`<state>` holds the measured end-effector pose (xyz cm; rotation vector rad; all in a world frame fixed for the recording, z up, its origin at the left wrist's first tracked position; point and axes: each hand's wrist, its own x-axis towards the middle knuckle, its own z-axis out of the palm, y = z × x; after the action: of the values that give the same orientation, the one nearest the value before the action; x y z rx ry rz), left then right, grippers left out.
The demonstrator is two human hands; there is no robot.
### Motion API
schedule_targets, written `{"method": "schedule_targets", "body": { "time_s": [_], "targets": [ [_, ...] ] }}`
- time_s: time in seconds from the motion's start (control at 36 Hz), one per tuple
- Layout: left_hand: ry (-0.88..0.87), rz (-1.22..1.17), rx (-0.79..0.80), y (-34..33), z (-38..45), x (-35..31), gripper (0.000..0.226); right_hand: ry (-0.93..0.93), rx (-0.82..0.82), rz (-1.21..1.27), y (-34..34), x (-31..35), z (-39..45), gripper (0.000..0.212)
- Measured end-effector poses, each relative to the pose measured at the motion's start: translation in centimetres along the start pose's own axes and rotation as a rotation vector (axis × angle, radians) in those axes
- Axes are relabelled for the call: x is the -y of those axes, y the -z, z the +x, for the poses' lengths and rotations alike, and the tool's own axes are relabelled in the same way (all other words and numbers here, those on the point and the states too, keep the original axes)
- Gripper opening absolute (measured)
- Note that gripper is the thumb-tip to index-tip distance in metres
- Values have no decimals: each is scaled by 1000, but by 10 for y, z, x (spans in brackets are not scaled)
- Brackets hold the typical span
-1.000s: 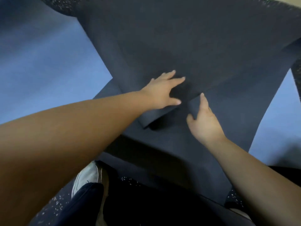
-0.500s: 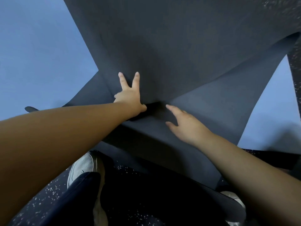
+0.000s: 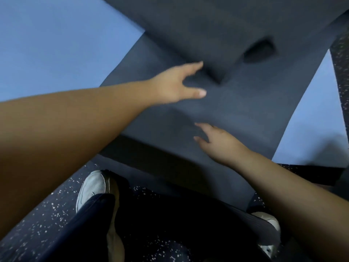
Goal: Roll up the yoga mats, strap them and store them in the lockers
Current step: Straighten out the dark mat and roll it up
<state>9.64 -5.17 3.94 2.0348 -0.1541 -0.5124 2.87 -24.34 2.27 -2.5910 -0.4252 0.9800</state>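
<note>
A dark grey yoga mat [image 3: 245, 114] lies flat on the floor in front of me. A second dark grey mat [image 3: 207, 25] lies across its far part, with one corner near the middle of the view. My left hand [image 3: 177, 84] reaches out with fingers spread, its fingertips just beside that corner, holding nothing. My right hand [image 3: 217, 140] hovers over the lower mat with its fingers loosely extended, also holding nothing. The picture is motion-blurred, so contact with the mats cannot be told.
Light blue mats [image 3: 56, 44] cover the floor to the left and right [image 3: 311, 120]. Dark speckled flooring [image 3: 37, 224] lies near me. My white shoes [image 3: 92, 188] and dark trousers show at the bottom. A dark oval shape [image 3: 258, 51] sits on the upper mat.
The upper mat's corner has come away from my hands and now lies farther off. My left hand has lifted off the mat. My right hand has drawn back toward me.
</note>
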Motion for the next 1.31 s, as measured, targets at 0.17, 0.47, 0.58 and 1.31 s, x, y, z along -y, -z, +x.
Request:
{"method": "schedule_targets", "body": {
  "time_s": [0.17,0.47,0.58,1.31],
  "targets": [
    [106,320,297,-27,-67,20,76,88,92,-20,-5,5,-18,52],
    [46,469,460,-53,-129,40,37,196,234,-1,-31,8,-80,55],
    [-9,507,435,-56,-135,43,34,160,331,-117,-46,-1,-97,63],
    [386,1052,271,-28,-84,86,81,-766,-30,205,-53,-112,-49,78]
  ]
}}
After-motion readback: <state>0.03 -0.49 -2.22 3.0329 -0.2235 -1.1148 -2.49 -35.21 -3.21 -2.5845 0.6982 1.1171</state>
